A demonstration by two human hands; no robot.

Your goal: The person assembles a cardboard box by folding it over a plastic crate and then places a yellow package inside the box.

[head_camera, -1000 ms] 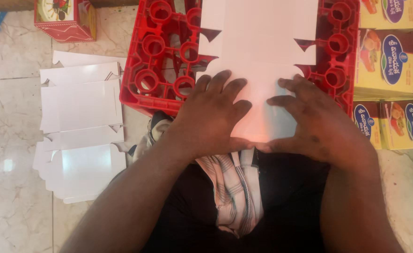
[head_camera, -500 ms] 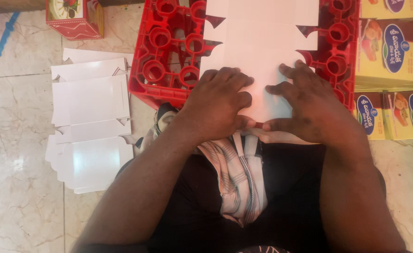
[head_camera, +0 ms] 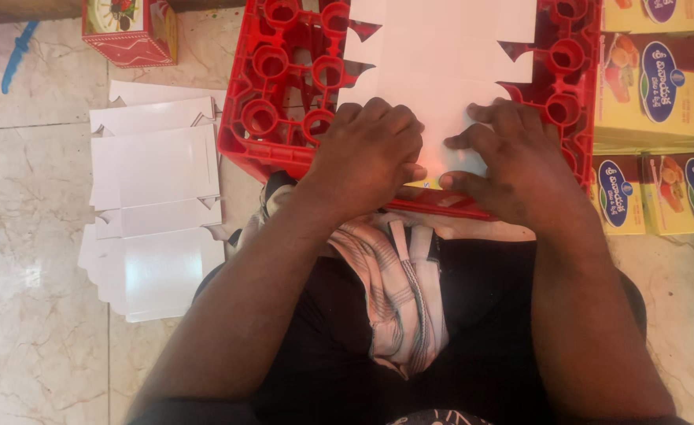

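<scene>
White carton blank [head_camera: 441, 71]: flat, unfolded die-cut sheet, plain white side up, with pointed notches cut into both long edges. Lies on top of the red plastic crate [head_camera: 284, 86], covering most of the crate's right part; near edge reaches the crate's front rim, right at the person's lap.

Left hand [head_camera: 367, 153]: palm down on the blank's near left corner, fingers curled and bunched, knuckles up, pressing on the sheet. Whether the fingertips grip an edge under it cannot be told.

Right hand [head_camera: 512, 161]: also palm down on the blank's near edge, fingers partly spread and bent, thumb tucked toward the crate's front rim. Pressing flat, not wrapped around anything. A small yellow patch shows between the two hands at the crate rim.

Around the crate:
- Crate has round bottle sockets, open and visible to the left of the blank.
- Left of the crate, on the marble floor [head_camera: 32, 275]: stack of more white blanks [head_camera: 154, 212], fanned unevenly.
- Right of the crate: yellow printed cartons [head_camera: 654, 71] laid flat in rows, fruit pictures and blue ovals on them.
- Beyond the crate's left corner: red made-up box [head_camera: 127, 31]; farther left, a blue object [head_camera: 16, 55].
- Below the crate: person's dark clothing and a striped cloth [head_camera: 402, 291].
</scene>
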